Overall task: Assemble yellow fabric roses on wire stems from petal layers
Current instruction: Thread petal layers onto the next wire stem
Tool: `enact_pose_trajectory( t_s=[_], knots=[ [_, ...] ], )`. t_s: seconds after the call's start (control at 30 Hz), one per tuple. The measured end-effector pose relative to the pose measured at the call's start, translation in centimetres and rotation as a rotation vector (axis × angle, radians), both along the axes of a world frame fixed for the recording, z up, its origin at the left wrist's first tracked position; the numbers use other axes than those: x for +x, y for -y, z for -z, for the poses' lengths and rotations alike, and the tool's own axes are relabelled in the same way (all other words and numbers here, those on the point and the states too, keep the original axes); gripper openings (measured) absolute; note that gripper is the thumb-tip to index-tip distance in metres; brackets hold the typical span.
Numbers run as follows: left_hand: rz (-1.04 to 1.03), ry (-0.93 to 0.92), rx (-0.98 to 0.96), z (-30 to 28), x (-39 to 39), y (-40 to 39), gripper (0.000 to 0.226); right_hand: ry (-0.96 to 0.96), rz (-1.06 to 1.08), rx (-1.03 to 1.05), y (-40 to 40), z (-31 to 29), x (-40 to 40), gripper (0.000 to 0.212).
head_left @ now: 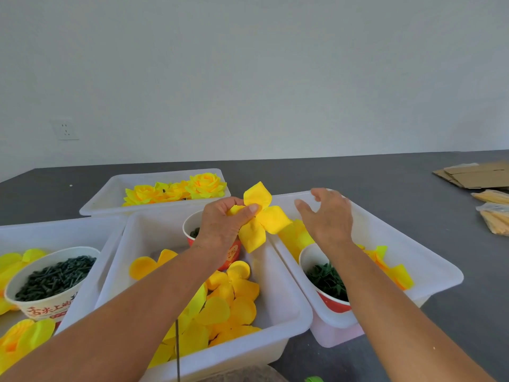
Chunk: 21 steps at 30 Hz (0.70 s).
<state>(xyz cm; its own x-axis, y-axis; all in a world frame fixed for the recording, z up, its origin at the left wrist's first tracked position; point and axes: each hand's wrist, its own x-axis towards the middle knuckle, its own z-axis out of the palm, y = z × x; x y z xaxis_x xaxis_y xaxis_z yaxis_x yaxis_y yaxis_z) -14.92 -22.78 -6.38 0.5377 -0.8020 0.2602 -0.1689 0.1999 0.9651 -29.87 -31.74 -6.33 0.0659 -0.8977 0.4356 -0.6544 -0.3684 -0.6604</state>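
Note:
My left hand pinches a yellow fabric petal layer at its centre, held above the middle white bin. Its petals spread up, right and down. My right hand hovers just right of the layer with relaxed, spread fingers, holding nothing. A thin dark wire stem stands upright near the front edge of the middle bin. Loose yellow petal layers lie in the middle bin. Finished yellow roses lie in the far bin.
A paper bowl of dark green pegs sits in the left bin. A red cup stands behind my left hand. Another cup of green leaves sits in the right bin. Cardboard and bagged petals lie far right.

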Motion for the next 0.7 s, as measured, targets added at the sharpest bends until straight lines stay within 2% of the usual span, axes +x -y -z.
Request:
enact_pose_trajectory(
  t_s=[0.03, 0.07, 0.1, 0.17, 0.27, 0.37, 0.43, 0.5, 0.6, 0.67, 0.7],
  knots=[
    [0.011, -0.009, 0.000, 0.0, 0.0, 0.0, 0.016, 0.176, -0.178, 0.009, -0.3, -0.3, 0.2, 0.021],
    [0.028, -0.016, -0.005, 0.0, 0.0, 0.0, 0.015, 0.291, -0.372, 0.090, -1.0, -0.7, 0.5, 0.018],
    [0.052, -0.023, -0.014, 0.0, -0.1, 0.0, 0.013, 0.339, -0.523, 0.184, -1.5, -0.8, 0.8, 0.020],
    [0.113, -0.026, -0.031, 0.0, -0.2, 0.0, 0.007, 0.278, -0.695, 0.281, -1.9, -0.6, 1.1, 0.020],
    [0.202, -0.030, -0.036, -0.1, -0.4, -0.1, 0.010, 0.307, -0.713, 0.247, -1.7, -0.5, 0.9, 0.006],
    [0.221, -0.016, -0.054, -0.3, -0.3, -0.2, 0.016, 0.416, -0.703, 0.275, -1.5, -0.6, 0.8, 0.013],
    [0.193, 0.102, -0.040, -0.3, -0.1, -0.2, 0.016, 0.473, -0.717, 0.311, -1.5, -0.6, 0.8, 0.018],
    [0.170, 0.210, -0.022, -0.3, 0.0, -0.2, 0.016, 0.530, -0.733, 0.310, -1.6, -0.7, 0.9, 0.013],
    [0.155, 0.199, -0.037, -0.4, 0.1, -0.2, 0.011, 0.642, -0.759, 0.318, -1.6, -0.8, 0.8, 0.009],
    [0.143, 0.164, -0.054, -0.5, 0.1, -0.3, 0.009, 0.624, -0.768, 0.288, -1.6, -0.7, 0.8, 0.007],
    [0.127, 0.149, -0.059, -0.5, 0.1, -0.2, 0.008, 0.543, -0.769, 0.246, -1.7, -0.6, 0.8, 0.009]
  ],
)
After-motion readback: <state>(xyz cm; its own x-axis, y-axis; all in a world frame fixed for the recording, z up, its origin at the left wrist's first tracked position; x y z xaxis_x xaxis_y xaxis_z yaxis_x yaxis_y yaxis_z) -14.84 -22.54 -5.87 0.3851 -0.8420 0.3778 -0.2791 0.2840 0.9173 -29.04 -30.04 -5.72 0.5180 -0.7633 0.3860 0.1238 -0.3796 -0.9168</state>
